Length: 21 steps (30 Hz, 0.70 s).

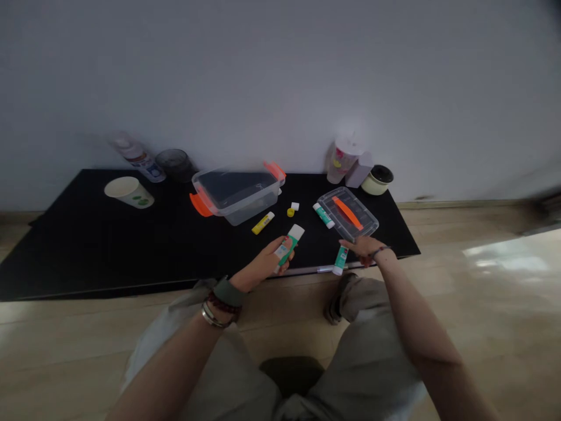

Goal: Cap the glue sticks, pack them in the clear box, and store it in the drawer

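Head view: on our black worktop [131, 245], a clear case [347, 213] sits near the front edge; our open right hand [362, 248] is just beside it and a second glue stick [340, 260], while our left hand [265, 264] clenches a green glue stick [288, 247].

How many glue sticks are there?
4: one green in the left hand, one green beside the right hand, one yellow and one green on the black mat.
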{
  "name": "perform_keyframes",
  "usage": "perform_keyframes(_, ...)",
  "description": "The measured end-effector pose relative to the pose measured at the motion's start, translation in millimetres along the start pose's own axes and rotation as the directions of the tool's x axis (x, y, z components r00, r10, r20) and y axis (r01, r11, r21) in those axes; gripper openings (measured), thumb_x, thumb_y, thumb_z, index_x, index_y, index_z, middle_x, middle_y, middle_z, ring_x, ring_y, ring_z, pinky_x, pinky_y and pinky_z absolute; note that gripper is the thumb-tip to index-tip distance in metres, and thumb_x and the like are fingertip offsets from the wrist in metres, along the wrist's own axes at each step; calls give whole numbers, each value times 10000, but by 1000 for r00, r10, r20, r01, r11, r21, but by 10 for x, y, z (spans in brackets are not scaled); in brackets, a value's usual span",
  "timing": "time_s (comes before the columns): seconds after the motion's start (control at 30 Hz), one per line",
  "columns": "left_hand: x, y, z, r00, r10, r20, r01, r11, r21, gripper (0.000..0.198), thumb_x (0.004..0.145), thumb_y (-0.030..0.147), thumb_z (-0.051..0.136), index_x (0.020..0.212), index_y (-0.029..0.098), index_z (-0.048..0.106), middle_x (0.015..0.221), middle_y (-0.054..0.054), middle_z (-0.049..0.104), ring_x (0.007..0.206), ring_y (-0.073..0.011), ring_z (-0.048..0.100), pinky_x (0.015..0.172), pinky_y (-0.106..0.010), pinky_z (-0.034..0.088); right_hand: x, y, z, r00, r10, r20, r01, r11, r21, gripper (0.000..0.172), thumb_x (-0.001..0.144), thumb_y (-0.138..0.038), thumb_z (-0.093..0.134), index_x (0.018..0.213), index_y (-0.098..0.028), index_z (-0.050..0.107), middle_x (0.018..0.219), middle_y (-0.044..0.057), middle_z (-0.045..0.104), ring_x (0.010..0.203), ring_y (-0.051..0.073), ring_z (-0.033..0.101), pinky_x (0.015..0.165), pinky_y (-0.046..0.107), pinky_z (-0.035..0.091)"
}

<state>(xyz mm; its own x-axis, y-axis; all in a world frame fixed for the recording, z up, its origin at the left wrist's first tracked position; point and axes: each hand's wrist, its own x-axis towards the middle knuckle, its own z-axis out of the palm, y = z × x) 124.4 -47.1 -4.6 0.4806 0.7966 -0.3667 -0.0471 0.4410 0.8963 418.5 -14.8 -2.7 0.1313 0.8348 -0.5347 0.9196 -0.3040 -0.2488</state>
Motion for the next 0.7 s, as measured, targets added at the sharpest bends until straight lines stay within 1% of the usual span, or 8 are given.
perform_keyframes(0.07,-7,14,-15,1000,-10,-15,10,1000,-20,526,813,682,610,949,188,491,718,53,492,430,-37,401,400,-197,334,38,16,139,989,78,127,-67,994,-83,606,925,-634,503,877,-71,721,704,179,709,703,276,719,676,351,534)
perform_keyframes(0.1,-9,19,-22,1000,-7,-19,6,999,-33,532,811,683,611,958,184,499,714,53,491,426,-35,396,396,-197,331,54,-5,213,986,96,138,-76,987,-145,590,933,-606,510,919,-57,726,786,204,730,795,290,732,720,349,537)
perform_keyframes(0.17,-12,24,-34,1000,11,-25,-12,998,-58,541,809,682,615,978,178,513,710,52,489,424,-33,386,391,-193,318,77,-77,342,996,63,58,-45,963,-266,518,923,-527,569,1029,-45,728,1003,243,735,988,316,716,807,348,529)
perform_keyframes(0.23,-14,27,-46,999,22,-32,-24,997,-74,541,809,674,622,992,175,521,716,49,490,427,-30,383,391,-188,306,99,-169,425,1000,14,4,-12,944,-329,494,899,-484,611,1113,-52,719,1150,251,703,1094,333,683,850,348,519)
perform_keyframes(0.37,-3,29,-67,999,21,-48,-24,997,-68,523,819,659,621,993,174,530,728,45,495,437,-30,387,402,-189,318,188,-427,445,995,-69,-70,42,942,-334,506,933,-501,560,1149,-70,715,1152,246,702,1094,311,685,857,328,515)
perform_keyframes(0.47,10,34,-64,997,20,-75,-23,999,-41,529,816,666,622,982,172,532,723,46,493,441,-34,395,406,-196,331,326,-676,418,977,-141,-160,76,931,-356,499,970,-507,514,1142,-84,715,1144,250,700,1089,304,684,856,332,516)
perform_keyframes(0.53,20,36,-63,995,12,-97,-14,1000,-23,532,808,673,626,965,175,523,717,47,492,445,-37,404,404,-196,332,437,-819,417,968,-164,-191,86,930,-358,479,979,-504,510,1125,-99,721,1155,246,696,1084,304,684,848,340,519)
perform_keyframes(0.7,83,-18,-120,995,5,-95,-4,1000,9,541,784,699,629,906,194,477,713,53,492,439,-37,409,394,-193,327,608,-979,419,955,-184,-231,99,936,-339,437,971,-491,543,1076,-110,729,1145,227,698,1046,305,689,834,348,515)
